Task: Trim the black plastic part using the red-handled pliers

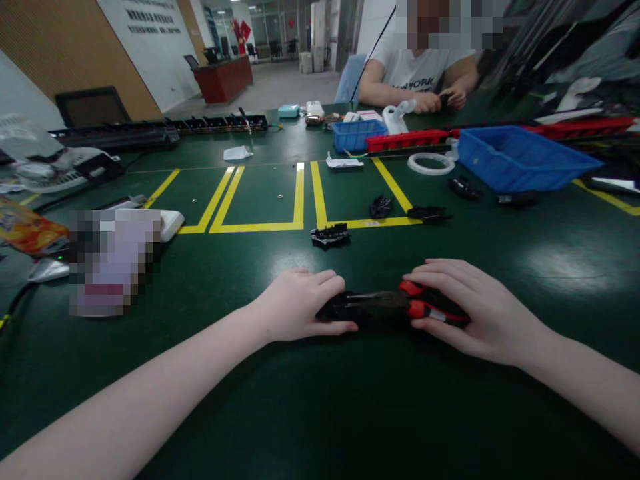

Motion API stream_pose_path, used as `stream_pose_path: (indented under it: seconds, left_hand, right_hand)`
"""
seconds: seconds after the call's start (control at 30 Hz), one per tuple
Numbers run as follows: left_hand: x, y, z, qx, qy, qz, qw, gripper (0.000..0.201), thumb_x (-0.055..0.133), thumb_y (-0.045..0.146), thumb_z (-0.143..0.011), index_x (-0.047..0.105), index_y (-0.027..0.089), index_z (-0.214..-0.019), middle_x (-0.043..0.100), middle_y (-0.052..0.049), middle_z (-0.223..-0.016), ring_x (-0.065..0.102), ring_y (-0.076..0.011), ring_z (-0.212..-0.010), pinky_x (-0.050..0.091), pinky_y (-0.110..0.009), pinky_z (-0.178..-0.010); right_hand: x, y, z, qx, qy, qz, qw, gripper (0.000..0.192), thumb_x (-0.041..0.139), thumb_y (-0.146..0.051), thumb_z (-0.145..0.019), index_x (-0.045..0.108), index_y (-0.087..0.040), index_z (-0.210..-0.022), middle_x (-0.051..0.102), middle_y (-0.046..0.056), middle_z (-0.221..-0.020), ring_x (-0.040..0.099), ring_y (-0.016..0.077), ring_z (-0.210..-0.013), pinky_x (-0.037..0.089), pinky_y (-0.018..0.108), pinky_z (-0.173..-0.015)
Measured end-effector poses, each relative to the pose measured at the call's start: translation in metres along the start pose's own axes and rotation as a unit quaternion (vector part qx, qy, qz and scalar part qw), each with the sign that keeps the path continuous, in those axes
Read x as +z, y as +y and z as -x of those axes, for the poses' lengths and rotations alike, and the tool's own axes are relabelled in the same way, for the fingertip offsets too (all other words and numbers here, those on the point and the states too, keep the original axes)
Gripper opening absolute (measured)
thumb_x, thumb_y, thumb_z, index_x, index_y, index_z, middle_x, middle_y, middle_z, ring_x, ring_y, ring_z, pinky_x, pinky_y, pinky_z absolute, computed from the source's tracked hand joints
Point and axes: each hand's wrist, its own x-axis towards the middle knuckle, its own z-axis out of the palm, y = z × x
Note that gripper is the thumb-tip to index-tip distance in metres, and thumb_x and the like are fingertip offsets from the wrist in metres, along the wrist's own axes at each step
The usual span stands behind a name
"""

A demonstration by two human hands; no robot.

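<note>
My left hand is closed round one end of a dark, elongated part just above the green table. Red-handled pliers are gripped in my right hand, with their jaws pointing left at the dark part. The jaws are dark and blurred, so I cannot tell whether they bite on it. Beyond my hands lies a black toothed piece, with a small black part and a flat black part further right.
Blue bins stand at the back beside a red strip and a tape roll. Yellow tape marks the green table. A blurred-out phone-like object lies left. Across the table sits a person holding something small.
</note>
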Motion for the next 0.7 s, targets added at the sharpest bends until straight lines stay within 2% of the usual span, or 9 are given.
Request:
stream_pose_path:
  seconds: [0.17,0.27,0.37,0.43,0.53,0.6,0.7]
  left_hand:
    - [0.000,0.001,0.000,-0.007,0.006,-0.007,1.000,0.039,0.046,0.058,-0.088,0.050,0.019,-0.093,0.060,0.000,-0.084,0.052,-0.0132,-0.062,0.037,-0.026,-0.057]
    - [-0.001,0.001,0.001,-0.010,0.009,-0.003,1.000,0.038,0.046,0.056,-0.089,0.051,0.019,-0.097,0.061,0.000,-0.088,0.054,-0.0134,-0.064,0.038,-0.026,-0.058]
    - [0.000,0.002,0.002,-0.001,0.015,0.001,1.000,0.040,0.046,0.056,-0.089,0.051,0.019,-0.102,0.062,-0.001,-0.091,0.055,-0.0133,-0.065,0.039,-0.026,-0.058]
    - [0.000,0.002,0.002,0.014,0.020,0.002,1.000,0.042,0.046,0.058,-0.089,0.051,0.019,-0.104,0.062,-0.001,-0.093,0.056,-0.0132,-0.067,0.039,-0.025,-0.059]
    - [0.000,0.001,0.002,0.038,0.026,0.008,0.999,0.044,0.044,0.059,-0.090,0.053,0.019,-0.106,0.061,-0.002,-0.093,0.056,-0.0134,-0.069,0.038,-0.025,-0.059]
    - [0.000,0.001,0.002,0.049,0.025,0.015,0.998,0.044,0.043,0.059,-0.090,0.055,0.019,-0.103,0.061,-0.001,-0.089,0.055,-0.0130,-0.067,0.037,-0.025,-0.058]
    - [-0.001,0.002,0.002,0.062,0.020,0.028,0.997,0.044,0.043,0.060,-0.090,0.057,0.019,-0.097,0.060,0.000,-0.083,0.052,-0.0127,-0.063,0.035,-0.025,-0.058]
  right_hand:
    - [-0.002,0.006,-0.001,0.051,0.010,0.035,0.998,0.039,0.058,-0.039,-0.083,0.053,-0.016,-0.115,0.064,0.012,-0.104,0.061,0.0258,-0.093,0.048,0.040,-0.078]
    - [0.000,0.009,-0.002,0.088,-0.008,0.050,0.995,0.039,0.058,-0.042,-0.083,0.054,-0.018,-0.114,0.064,0.011,-0.105,0.061,0.0262,-0.094,0.048,0.040,-0.078]
    - [0.001,0.009,-0.003,0.094,-0.036,0.061,0.993,0.041,0.058,-0.044,-0.083,0.054,-0.018,-0.115,0.063,0.011,-0.108,0.059,0.0271,-0.098,0.048,0.043,-0.081]
    - [0.001,0.007,-0.004,0.082,-0.039,0.073,0.993,0.042,0.057,-0.043,-0.084,0.053,-0.017,-0.118,0.062,0.012,-0.111,0.058,0.0277,-0.102,0.045,0.048,-0.089]
    - [-0.001,-0.002,-0.006,0.036,-0.011,0.091,0.995,0.041,0.058,-0.034,-0.085,0.052,-0.018,-0.122,0.061,0.012,-0.114,0.057,0.0267,-0.106,0.037,0.054,-0.100]
    - [-0.002,-0.012,-0.007,-0.009,0.013,0.074,0.997,0.041,0.059,-0.028,-0.084,0.052,-0.017,-0.123,0.061,0.012,-0.115,0.057,0.0250,-0.107,0.038,0.052,-0.101]
    - [0.000,-0.028,-0.007,-0.063,0.011,0.005,0.998,0.039,0.056,-0.018,-0.085,0.053,-0.018,-0.124,0.060,0.011,-0.117,0.055,0.0218,-0.110,0.044,0.043,-0.098]
